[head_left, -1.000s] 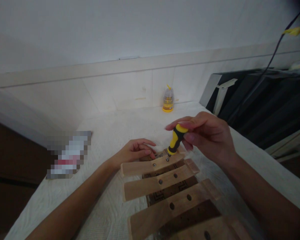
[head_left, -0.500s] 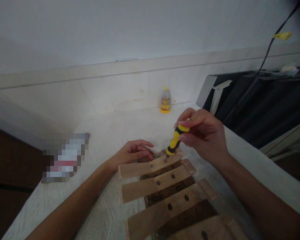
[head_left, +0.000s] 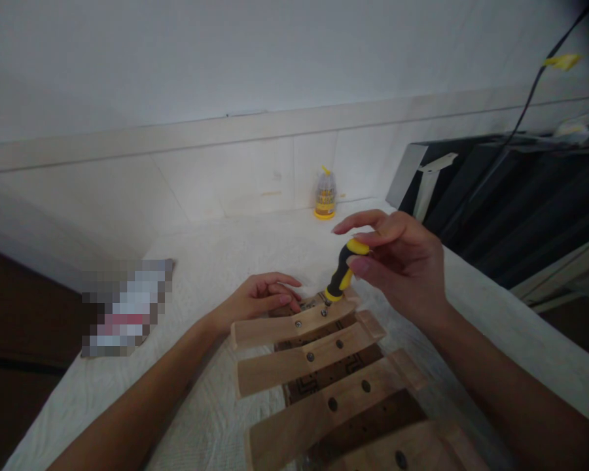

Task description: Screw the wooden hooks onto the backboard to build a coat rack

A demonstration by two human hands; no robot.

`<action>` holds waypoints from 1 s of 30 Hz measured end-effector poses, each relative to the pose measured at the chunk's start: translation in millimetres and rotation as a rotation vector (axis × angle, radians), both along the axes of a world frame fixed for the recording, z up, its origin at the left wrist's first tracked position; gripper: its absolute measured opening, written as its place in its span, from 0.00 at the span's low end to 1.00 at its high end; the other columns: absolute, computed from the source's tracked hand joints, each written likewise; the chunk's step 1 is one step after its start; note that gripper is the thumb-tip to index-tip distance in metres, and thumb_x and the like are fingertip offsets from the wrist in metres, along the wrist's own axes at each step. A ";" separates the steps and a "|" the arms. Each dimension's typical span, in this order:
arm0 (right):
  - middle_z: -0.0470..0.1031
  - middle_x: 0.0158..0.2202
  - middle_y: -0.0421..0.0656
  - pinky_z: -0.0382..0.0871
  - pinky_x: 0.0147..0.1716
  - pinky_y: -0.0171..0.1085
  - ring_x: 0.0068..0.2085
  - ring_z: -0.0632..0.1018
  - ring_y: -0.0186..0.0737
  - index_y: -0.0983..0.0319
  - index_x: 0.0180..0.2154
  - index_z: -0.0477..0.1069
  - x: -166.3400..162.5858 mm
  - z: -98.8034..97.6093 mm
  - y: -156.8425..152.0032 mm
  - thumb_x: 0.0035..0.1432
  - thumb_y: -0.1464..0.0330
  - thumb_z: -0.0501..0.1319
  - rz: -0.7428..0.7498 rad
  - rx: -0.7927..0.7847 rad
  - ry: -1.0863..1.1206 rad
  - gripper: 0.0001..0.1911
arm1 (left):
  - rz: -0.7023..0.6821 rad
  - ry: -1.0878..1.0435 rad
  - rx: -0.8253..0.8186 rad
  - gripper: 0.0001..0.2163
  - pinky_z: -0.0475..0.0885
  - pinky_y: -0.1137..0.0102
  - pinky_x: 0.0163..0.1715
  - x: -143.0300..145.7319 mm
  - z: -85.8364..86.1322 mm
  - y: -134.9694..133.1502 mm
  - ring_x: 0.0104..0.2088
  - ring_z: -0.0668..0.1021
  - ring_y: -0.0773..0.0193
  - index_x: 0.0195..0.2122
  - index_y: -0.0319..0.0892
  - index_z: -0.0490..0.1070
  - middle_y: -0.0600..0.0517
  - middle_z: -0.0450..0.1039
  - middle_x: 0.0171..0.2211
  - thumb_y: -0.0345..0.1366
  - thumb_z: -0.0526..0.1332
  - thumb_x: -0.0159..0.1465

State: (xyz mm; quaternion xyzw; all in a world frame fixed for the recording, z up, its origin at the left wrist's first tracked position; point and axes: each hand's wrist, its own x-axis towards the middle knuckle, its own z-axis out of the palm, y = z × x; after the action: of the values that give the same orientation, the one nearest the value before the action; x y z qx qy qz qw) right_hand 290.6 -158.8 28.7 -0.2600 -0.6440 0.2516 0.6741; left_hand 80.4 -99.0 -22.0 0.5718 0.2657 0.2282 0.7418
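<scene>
Between the thumb and fingers of my right hand is a short yellow and black screwdriver, tilted, its index finger lifted off the handle. The tip meets a screw in the farthest wooden slat. A second screw sits in the same slat. My left hand rests at the far edge of that slat with its fingers loosely bent and apart, and seems to hold nothing. Several more curved slats with dark screw heads lie nearer, across darker patterned wood.
A clear, yellow-based container stands by the wall. To the left lies a pixelated flat packet on the white-covered table. Dark panels lean at the right, with a black cable hanging above.
The screwdriver handle has turned about its axis, showing more black. My right index finger has lifted away from it. The left hand stays in place.
</scene>
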 end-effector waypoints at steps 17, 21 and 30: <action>0.76 0.37 0.41 0.72 0.41 0.43 0.43 0.76 0.41 0.55 0.33 0.74 4.0 0.1 3.1 0.57 0.65 0.61 0.059 0.069 -0.068 0.04 | 0.007 0.002 0.000 0.14 0.71 0.75 0.33 1.0 1.6 -1.2 0.31 0.79 0.69 0.42 0.38 0.72 0.51 0.79 0.29 0.35 0.67 0.55; 0.77 0.34 0.39 0.66 0.50 0.48 0.44 0.76 0.41 0.54 0.34 0.74 2.5 -0.3 5.9 0.56 0.65 0.62 0.103 0.038 -0.090 0.03 | -0.010 -0.006 0.008 0.14 0.70 0.76 0.32 0.7 0.8 -0.6 0.30 0.79 0.70 0.42 0.38 0.72 0.51 0.79 0.29 0.35 0.67 0.55; 0.76 0.35 0.39 0.71 0.45 0.44 0.44 0.77 0.39 0.55 0.34 0.73 4.6 0.2 6.0 0.58 0.69 0.61 0.259 0.024 -0.045 0.03 | 0.002 0.002 -0.006 0.13 0.70 0.75 0.33 1.7 1.1 -1.1 0.31 0.79 0.69 0.42 0.38 0.72 0.51 0.79 0.30 0.34 0.67 0.55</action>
State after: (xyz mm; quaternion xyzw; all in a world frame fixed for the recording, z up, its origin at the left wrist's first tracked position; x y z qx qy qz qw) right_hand 295.2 -152.8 28.8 -0.1721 -0.6900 0.3230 0.6244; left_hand 82.1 -100.1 -21.0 0.5696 0.2677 0.2278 0.7430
